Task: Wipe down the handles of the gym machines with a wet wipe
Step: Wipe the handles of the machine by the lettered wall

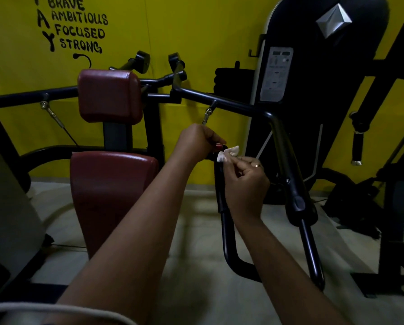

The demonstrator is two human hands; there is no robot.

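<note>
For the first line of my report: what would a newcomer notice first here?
The bright yellow wall with black painted words fills the background. At centre, the left hand grips the black handle while the right hand pinches a white wet wipe at its top.

Both bare forearms are extended forward and converge. The left hand (200, 141) is held knuckles up, its fingers curled round the top of the handle (220, 184). The right hand (245, 181) is positioned just below and right of it. A wet wipe (228, 154) is pinched between the right thumb and fingertips, just beside the left fingertips. A ring (256, 165) is worn on one right finger.
</note>
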